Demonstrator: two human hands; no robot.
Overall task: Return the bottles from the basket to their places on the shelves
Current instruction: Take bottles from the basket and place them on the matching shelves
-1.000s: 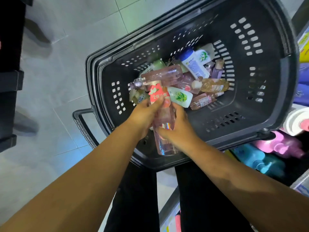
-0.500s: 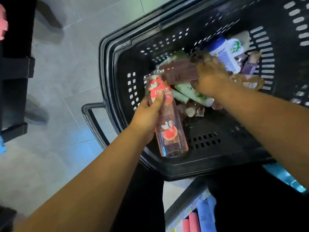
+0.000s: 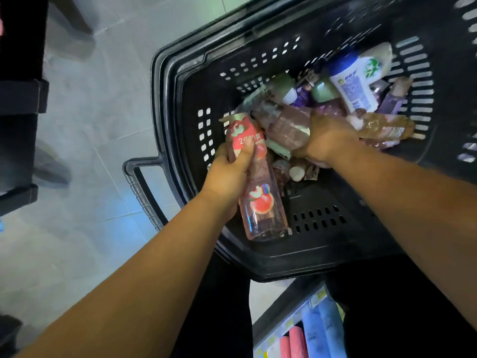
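A black plastic basket (image 3: pixel 291 257) holds several bottles in a pile. My left hand (image 3: pixel 229 174) grips a clear pink bottle with a red peach label (image 3: pixel 260 202), held over the basket's near left side. My right hand (image 3: pixel 327 138) is down in the pile, its fingers wrapped around a second pink bottle with a pump top (image 3: pixel 286 125) that lies on its side. A white bottle with a blue cap (image 3: pixel 353 86), an amber bottle (image 3: pixel 387 127) and purple bottles (image 3: pixel 392 102) lie further back.
The basket's handle (image 3: pixel 139 184) sticks out to the left over a grey tiled floor (image 3: pixel 98 125). A shelf edge with blue and red bottles (image 3: pixel 309 332) shows below the basket. Dark shelving (image 3: pixel 18 99) stands at the far left.
My right hand let go of the peach-label bottle, reached into the pile and closed on the second pink bottle. My left hand keeps the peach-label bottle. The view shifted left.
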